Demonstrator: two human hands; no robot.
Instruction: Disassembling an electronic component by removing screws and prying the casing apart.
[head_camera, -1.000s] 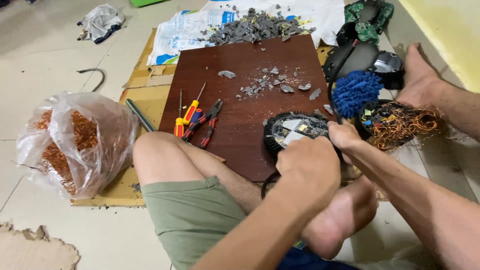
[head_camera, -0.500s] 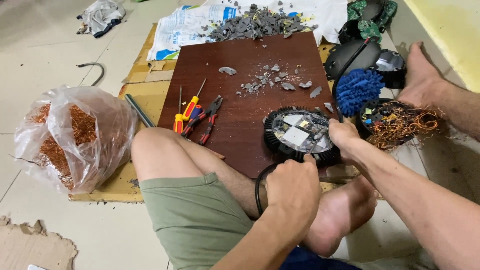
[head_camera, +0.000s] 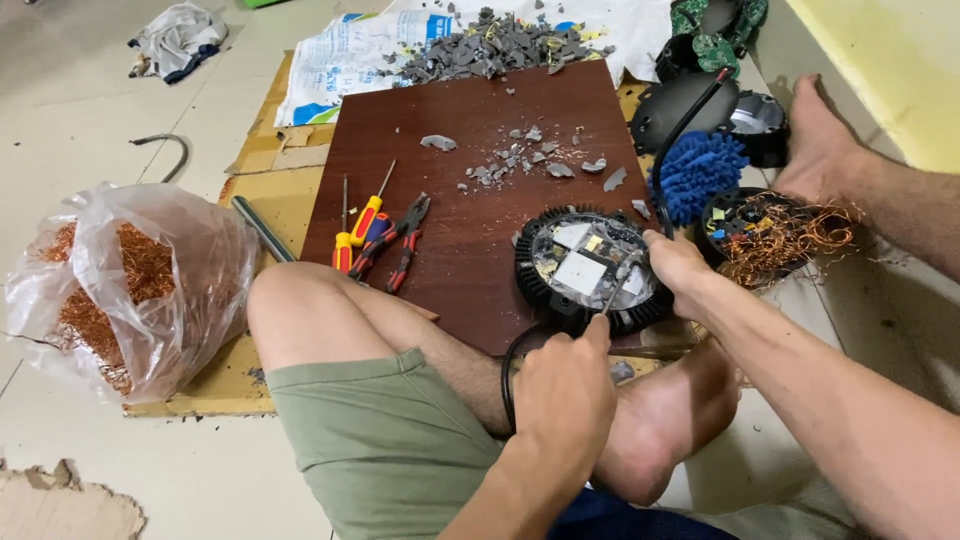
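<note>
A round black finned lamp unit (head_camera: 585, 270) with pale circuit parts inside lies on the near right edge of a dark brown board (head_camera: 470, 130). My right hand (head_camera: 680, 268) grips its right rim. My left hand (head_camera: 565, 390) is closed just below the unit, over my bare foot, on a thin metal tool (head_camera: 612, 290) whose tip reaches into the unit's face. A black cable (head_camera: 508, 375) loops from the unit down beside my left hand; whether the hand also holds it is unclear.
Two screwdrivers (head_camera: 362, 218) and red-handled pliers (head_camera: 402, 240) lie on the board's left side. A grey rubble pile (head_camera: 490, 50) sits at its far edge. A plastic bag of copper wire (head_camera: 140, 285) stands at left. A blue fuzzy pad (head_camera: 697, 172) and a wire-filled black shell (head_camera: 765, 235) sit at right.
My left hand has drawn back from the lamp unit toward my body, uncovering its face. The right hand has stayed on the rim.
</note>
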